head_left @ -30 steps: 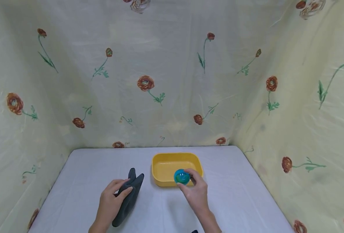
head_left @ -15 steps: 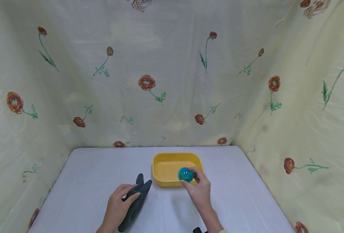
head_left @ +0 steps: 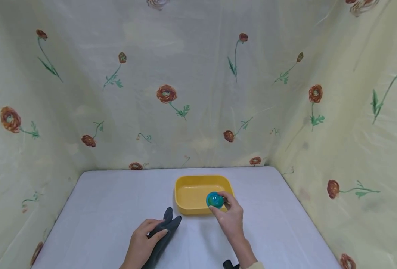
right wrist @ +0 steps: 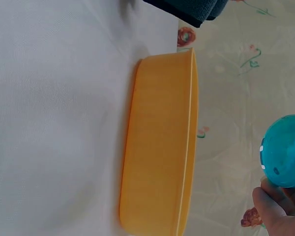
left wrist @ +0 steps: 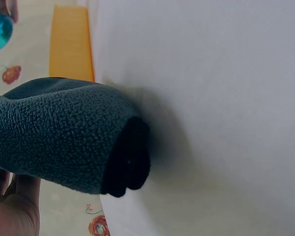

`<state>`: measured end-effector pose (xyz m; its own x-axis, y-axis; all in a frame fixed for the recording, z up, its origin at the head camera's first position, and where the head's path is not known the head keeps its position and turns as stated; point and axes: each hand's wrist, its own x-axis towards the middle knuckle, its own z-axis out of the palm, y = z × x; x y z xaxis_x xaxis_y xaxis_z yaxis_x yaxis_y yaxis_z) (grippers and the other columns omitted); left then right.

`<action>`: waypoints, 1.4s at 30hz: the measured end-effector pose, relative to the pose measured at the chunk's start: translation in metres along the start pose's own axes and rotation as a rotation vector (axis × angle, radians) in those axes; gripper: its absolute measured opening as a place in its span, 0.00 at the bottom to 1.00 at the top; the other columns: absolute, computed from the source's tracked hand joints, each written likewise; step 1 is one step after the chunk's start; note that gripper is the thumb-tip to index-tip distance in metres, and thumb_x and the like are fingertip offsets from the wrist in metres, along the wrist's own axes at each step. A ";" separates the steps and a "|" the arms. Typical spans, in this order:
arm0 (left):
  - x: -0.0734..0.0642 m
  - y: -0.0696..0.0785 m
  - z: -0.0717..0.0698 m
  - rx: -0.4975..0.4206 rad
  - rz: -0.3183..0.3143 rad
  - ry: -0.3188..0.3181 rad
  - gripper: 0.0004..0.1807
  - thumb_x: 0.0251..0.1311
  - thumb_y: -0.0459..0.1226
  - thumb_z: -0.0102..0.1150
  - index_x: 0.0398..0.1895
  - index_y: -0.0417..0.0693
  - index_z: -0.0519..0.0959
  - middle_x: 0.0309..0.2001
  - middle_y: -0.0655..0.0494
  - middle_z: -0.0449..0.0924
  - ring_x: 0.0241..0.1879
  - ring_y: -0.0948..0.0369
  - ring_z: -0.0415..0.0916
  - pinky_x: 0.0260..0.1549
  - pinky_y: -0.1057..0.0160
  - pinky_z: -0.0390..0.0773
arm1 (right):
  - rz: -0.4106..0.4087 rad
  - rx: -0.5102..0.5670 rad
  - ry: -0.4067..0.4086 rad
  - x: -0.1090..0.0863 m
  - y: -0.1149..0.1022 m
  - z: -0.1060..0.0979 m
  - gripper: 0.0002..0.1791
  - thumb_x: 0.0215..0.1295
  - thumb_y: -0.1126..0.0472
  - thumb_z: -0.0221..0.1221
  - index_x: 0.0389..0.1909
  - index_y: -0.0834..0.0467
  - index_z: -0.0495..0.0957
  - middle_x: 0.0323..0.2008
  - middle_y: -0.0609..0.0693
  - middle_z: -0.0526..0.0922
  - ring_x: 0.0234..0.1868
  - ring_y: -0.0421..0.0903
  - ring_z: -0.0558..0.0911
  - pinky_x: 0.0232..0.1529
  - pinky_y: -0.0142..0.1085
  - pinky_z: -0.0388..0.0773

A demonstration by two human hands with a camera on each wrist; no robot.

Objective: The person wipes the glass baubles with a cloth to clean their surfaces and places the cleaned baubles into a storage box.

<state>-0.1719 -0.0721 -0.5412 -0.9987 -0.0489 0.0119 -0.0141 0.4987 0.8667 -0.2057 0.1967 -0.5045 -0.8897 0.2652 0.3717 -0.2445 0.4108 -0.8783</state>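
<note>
My left hand [head_left: 143,241] pinches a folded dark grey towel [head_left: 164,239] with thumb and fingers. In the left wrist view the towel [left wrist: 64,132] shows a fuzzy nap and a black edge, held above the white surface. A glossy blue-green ball [head_left: 214,200] sits between the thumb and fingers of my right hand [head_left: 231,216]. It is raised, overlapping the front right of a yellow tub [head_left: 193,211] in the head view. From the right wrist, the ball [right wrist: 285,152] looks teal and translucent with small marks, beyond the tub's rim.
The table wears a white cloth [head_left: 117,198]. Floral sheeting [head_left: 198,112] rises behind it and along both sides. Part of a small black object [head_left: 228,264] shows at the bottom edge, beside my right forearm.
My left hand and the towel have moved right and nearer to me. My right hand has shifted slightly right with the ball, still over the tub's front.
</note>
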 end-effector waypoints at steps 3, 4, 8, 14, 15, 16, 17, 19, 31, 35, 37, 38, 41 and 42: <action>0.000 -0.002 0.003 -0.004 0.002 -0.013 0.16 0.55 0.48 0.71 0.48 0.67 0.85 0.44 0.64 0.80 0.45 0.64 0.78 0.50 0.57 0.84 | -0.002 -0.007 -0.007 0.002 0.000 0.002 0.27 0.47 0.71 0.75 0.51 0.59 0.79 0.52 0.54 0.82 0.54 0.50 0.81 0.60 0.46 0.79; 0.000 -0.002 0.004 -0.005 0.003 -0.018 0.16 0.55 0.48 0.71 0.48 0.67 0.85 0.44 0.64 0.80 0.45 0.64 0.78 0.50 0.56 0.84 | -0.001 -0.007 -0.009 0.002 0.000 0.002 0.27 0.47 0.71 0.74 0.51 0.59 0.78 0.52 0.54 0.81 0.55 0.50 0.81 0.60 0.46 0.79; -0.001 -0.004 0.007 -0.007 0.003 -0.026 0.16 0.55 0.47 0.71 0.48 0.67 0.85 0.43 0.64 0.80 0.45 0.64 0.77 0.50 0.54 0.83 | -0.001 -0.006 -0.011 0.005 0.003 0.004 0.27 0.47 0.71 0.75 0.51 0.59 0.79 0.53 0.55 0.81 0.56 0.51 0.81 0.60 0.47 0.79; -0.002 -0.007 0.012 0.011 -0.017 -0.047 0.16 0.54 0.48 0.72 0.47 0.70 0.85 0.44 0.65 0.80 0.45 0.64 0.77 0.50 0.54 0.82 | -0.004 -0.012 -0.013 0.009 0.008 0.007 0.27 0.46 0.72 0.75 0.50 0.60 0.79 0.52 0.56 0.82 0.55 0.53 0.82 0.58 0.49 0.80; -0.002 -0.007 0.013 0.011 -0.014 -0.055 0.16 0.54 0.48 0.72 0.47 0.70 0.85 0.44 0.65 0.80 0.46 0.63 0.77 0.50 0.53 0.82 | -0.001 -0.015 -0.016 0.009 0.009 0.008 0.27 0.46 0.72 0.75 0.50 0.59 0.79 0.53 0.55 0.82 0.55 0.53 0.82 0.58 0.48 0.80; -0.003 -0.007 0.014 0.010 -0.013 -0.064 0.16 0.54 0.48 0.72 0.47 0.71 0.85 0.44 0.65 0.80 0.47 0.63 0.77 0.51 0.53 0.82 | 0.005 -0.017 -0.019 0.010 0.010 0.008 0.27 0.46 0.71 0.75 0.50 0.59 0.79 0.53 0.55 0.82 0.55 0.53 0.82 0.59 0.48 0.80; -0.003 -0.007 0.014 0.006 -0.006 -0.074 0.16 0.54 0.48 0.72 0.47 0.70 0.85 0.45 0.65 0.80 0.48 0.62 0.78 0.51 0.51 0.82 | 0.010 -0.022 -0.025 0.011 0.011 0.008 0.27 0.47 0.71 0.75 0.50 0.58 0.79 0.53 0.55 0.82 0.55 0.52 0.82 0.59 0.48 0.80; -0.004 -0.008 0.015 0.003 0.009 -0.096 0.16 0.54 0.49 0.71 0.47 0.69 0.85 0.46 0.64 0.81 0.50 0.60 0.78 0.53 0.49 0.81 | 0.021 -0.029 -0.035 0.012 0.013 0.009 0.26 0.48 0.70 0.74 0.50 0.58 0.79 0.53 0.54 0.81 0.55 0.52 0.81 0.59 0.48 0.80; -0.005 -0.013 0.022 0.002 0.012 -0.204 0.18 0.55 0.50 0.71 0.49 0.64 0.85 0.47 0.62 0.81 0.48 0.60 0.78 0.55 0.45 0.80 | 0.024 -0.114 -0.072 0.020 0.025 0.012 0.25 0.51 0.65 0.74 0.52 0.56 0.79 0.53 0.52 0.82 0.51 0.52 0.82 0.58 0.48 0.81; -0.004 -0.015 0.024 -0.003 -0.007 -0.221 0.18 0.54 0.51 0.71 0.49 0.65 0.85 0.46 0.62 0.81 0.48 0.61 0.78 0.54 0.45 0.80 | 0.030 -0.141 -0.082 0.022 0.030 0.013 0.25 0.51 0.65 0.75 0.51 0.56 0.79 0.53 0.52 0.82 0.51 0.51 0.81 0.58 0.47 0.82; -0.004 -0.016 0.026 -0.005 -0.018 -0.232 0.18 0.54 0.51 0.71 0.49 0.65 0.85 0.46 0.63 0.81 0.48 0.61 0.78 0.53 0.46 0.80 | 0.029 -0.150 -0.083 0.022 0.032 0.014 0.26 0.50 0.65 0.75 0.51 0.56 0.79 0.52 0.53 0.83 0.50 0.52 0.81 0.57 0.48 0.82; -0.004 -0.016 0.027 -0.005 -0.023 -0.236 0.18 0.54 0.51 0.71 0.49 0.65 0.85 0.46 0.63 0.81 0.48 0.61 0.77 0.53 0.46 0.80 | 0.028 -0.155 -0.083 0.023 0.033 0.014 0.26 0.50 0.65 0.75 0.52 0.56 0.79 0.52 0.53 0.83 0.50 0.52 0.82 0.57 0.49 0.82; -0.004 -0.016 0.029 -0.008 -0.032 -0.247 0.18 0.54 0.51 0.71 0.48 0.66 0.85 0.47 0.63 0.81 0.49 0.60 0.77 0.53 0.46 0.80 | 0.028 -0.164 -0.083 0.024 0.036 0.015 0.27 0.49 0.66 0.75 0.51 0.57 0.79 0.52 0.54 0.83 0.48 0.53 0.82 0.55 0.51 0.82; -0.004 -0.016 0.030 -0.005 -0.032 -0.251 0.18 0.54 0.52 0.70 0.48 0.66 0.85 0.47 0.63 0.81 0.49 0.60 0.77 0.53 0.46 0.80 | 0.028 -0.166 -0.083 0.024 0.037 0.016 0.27 0.48 0.67 0.75 0.51 0.58 0.79 0.52 0.55 0.83 0.48 0.53 0.82 0.55 0.51 0.82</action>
<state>-0.1690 -0.0542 -0.5699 -0.9785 0.1519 -0.1393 -0.0465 0.4959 0.8671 -0.2424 0.2047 -0.5322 -0.9257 0.2090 0.3154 -0.1579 0.5441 -0.8240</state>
